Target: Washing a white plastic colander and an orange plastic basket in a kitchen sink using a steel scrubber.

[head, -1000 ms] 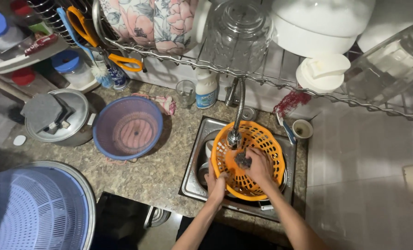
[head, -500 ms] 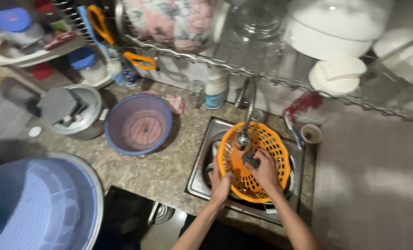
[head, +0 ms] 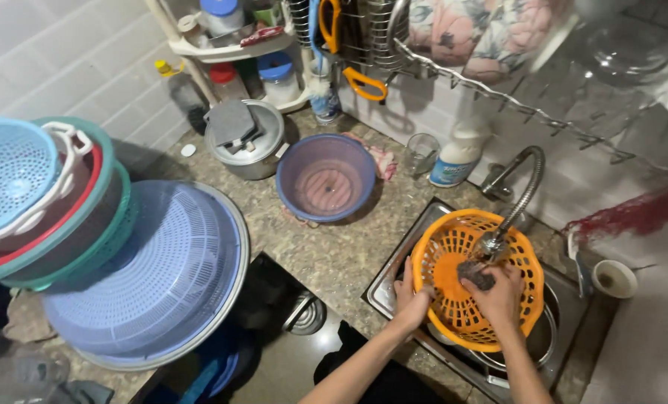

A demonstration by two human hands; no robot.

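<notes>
Over the sink point(head: 385, 288), an orange colander point(head: 454, 299) sits tilted under the tap point(head: 515, 196), its open face turned up toward the spout, likely so water can reach the inside. Left hand point(head: 410, 299) clasps the near rim, fingers curled over the edge, steadying it. Right hand point(head: 496, 294) presses a dark scrub pad point(head: 475, 274) against the inner mesh, fingers closed on it. On the counter to the left: a purple bowl point(head: 325, 177), a lidded pot point(head: 244, 137), stacked blue strainers point(head: 154, 277), kept apart from the basin.
</notes>
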